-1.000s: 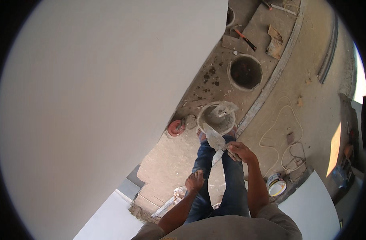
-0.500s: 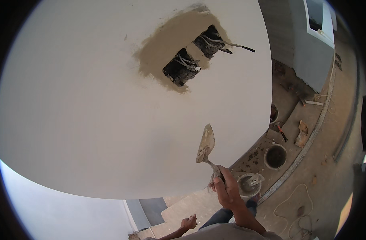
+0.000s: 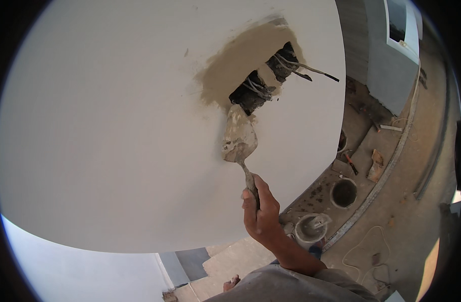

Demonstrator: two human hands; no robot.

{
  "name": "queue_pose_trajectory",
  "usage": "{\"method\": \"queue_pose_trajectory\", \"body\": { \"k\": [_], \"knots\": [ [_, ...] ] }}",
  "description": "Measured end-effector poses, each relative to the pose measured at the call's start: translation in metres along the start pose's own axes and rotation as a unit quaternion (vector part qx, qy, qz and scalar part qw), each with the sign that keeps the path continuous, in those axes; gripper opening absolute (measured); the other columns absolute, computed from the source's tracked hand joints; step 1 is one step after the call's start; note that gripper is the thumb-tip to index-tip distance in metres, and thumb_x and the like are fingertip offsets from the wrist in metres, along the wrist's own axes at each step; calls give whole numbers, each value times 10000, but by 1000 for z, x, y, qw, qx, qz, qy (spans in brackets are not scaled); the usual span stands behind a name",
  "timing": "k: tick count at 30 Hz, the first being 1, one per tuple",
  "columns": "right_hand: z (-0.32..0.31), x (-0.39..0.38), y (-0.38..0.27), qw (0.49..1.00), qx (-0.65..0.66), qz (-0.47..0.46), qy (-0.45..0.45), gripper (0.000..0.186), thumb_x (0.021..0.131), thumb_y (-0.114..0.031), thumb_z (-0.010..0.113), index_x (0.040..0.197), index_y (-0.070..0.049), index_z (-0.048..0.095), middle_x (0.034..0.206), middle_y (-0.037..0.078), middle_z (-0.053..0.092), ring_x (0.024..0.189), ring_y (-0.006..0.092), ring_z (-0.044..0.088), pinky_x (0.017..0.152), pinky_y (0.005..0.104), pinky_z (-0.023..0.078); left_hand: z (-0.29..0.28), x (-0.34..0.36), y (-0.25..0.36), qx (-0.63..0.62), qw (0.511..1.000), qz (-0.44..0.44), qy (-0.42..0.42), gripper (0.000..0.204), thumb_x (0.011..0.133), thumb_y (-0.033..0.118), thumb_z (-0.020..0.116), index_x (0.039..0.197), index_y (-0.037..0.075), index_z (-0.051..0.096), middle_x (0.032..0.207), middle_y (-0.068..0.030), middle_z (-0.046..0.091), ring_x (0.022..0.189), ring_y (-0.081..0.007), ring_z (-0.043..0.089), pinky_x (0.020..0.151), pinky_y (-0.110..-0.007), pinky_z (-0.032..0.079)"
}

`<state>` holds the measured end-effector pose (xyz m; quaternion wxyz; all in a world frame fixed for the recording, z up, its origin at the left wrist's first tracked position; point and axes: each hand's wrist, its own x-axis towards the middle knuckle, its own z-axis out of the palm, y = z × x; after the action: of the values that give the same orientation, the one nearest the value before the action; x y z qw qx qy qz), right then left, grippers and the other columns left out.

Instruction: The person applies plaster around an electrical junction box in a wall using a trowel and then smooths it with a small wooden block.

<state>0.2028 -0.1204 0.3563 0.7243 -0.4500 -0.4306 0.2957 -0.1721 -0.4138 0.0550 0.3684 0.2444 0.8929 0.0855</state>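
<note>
My right hand (image 3: pixel 261 210) is closed around the handle of a pointed trowel (image 3: pixel 239 135), its blade smeared with mortar. The blade's tip is at the bottom of the brown mortar patch (image 3: pixel 221 75) on the white wall, just under the left dark box opening (image 3: pixel 249 96). Grey wires poke out of this opening and of the right box opening (image 3: pixel 286 61); one longer wire with a black end sticks out to the right. Low down by my body, my left hand (image 3: pixel 231 283) shows only in part, its fingers curled and no object visible in them.
Right of the wall, a bucket (image 3: pixel 311 237) with a flat tool in it stands on the floor near a dark-filled bucket (image 3: pixel 343 200). Beyond lie a hammer (image 3: pixel 351 164), a broken board piece (image 3: pixel 376 166) and a loose cable (image 3: pixel 352 246).
My right hand has raised the trowel up and left, bringing its tip to the mortar patch. My left hand has drawn lower and is mostly hidden. The view has shifted slightly.
</note>
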Motion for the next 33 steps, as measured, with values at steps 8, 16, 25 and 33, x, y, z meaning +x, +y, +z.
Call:
{"method": "queue_pose_trajectory", "body": {
  "k": [8, 16, 25, 33],
  "knots": [
    [-17, 19, 2, 997, -45, -57, -1, 345, 931, -10, 580, 1251, 96, 508, 885, 186, 605, 728, 276, 625, 637, 349, 515, -13, -44, 75, -5, 999, -36, -22, 520, 911, 465, 665, 696, -9, 667, 686, -13, 654, 653, -112, 575, 613, -296, 455],
    [-24, 31, 6, 996, -51, -73, -7, 333, 928, 4, 572, 1246, 87, 521, 879, 187, 603, 720, 269, 624, 630, 346, 511, -5, -15, 54, -40, 996, -43, -61, 536, 921, 456, 660, 681, -23, 642, 706, -17, 646, 662, -107, 551, 594, -290, 428],
    [-27, 30, 1, 997, -35, -72, -21, 330, 926, 16, 565, 1245, 90, 517, 877, 186, 606, 718, 270, 626, 621, 339, 509, 1, 4, 32, 29, 996, 1, -83, 593, 913, 590, 585, 771, 22, 674, 701, -18, 660, 683, -144, 567, 639, -325, 442],
    [-25, 32, 8, 993, -46, -108, -11, 332, 926, 18, 563, 1247, 88, 517, 881, 193, 609, 728, 278, 633, 623, 350, 515, 1, -9, 39, 14, 997, -9, -81, 551, 936, 564, 566, 754, 53, 662, 685, 1, 637, 663, -129, 550, 623, -307, 423]
  ]
}}
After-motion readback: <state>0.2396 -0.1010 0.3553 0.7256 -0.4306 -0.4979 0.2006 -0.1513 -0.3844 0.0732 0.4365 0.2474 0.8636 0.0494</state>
